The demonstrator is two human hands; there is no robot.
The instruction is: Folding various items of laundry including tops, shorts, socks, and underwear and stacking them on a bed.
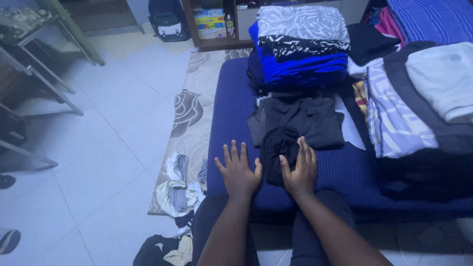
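Home bedroom: blue mattress (231, 123), folded clothes stack (300, 44), floor rug (189, 113), tiled floor (98, 148).

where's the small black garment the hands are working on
In the head view the small black garment lies on the blue mattress near its front edge, between the left hand and right hand, touching the right.

1. From the head camera I see both forearms bare from the fingers (231, 150) back to the bottom edge of the frame, with no sleeve reaching them.
2. I see no ring on the left hand (238, 172) and no ring on the right hand (299, 172); both wrists, just behind the fingers, carry no watch or band.
3. Further back from the fingers, the legs wear dark trousers (315, 231), plain, without visible pattern or seams in this dim light.
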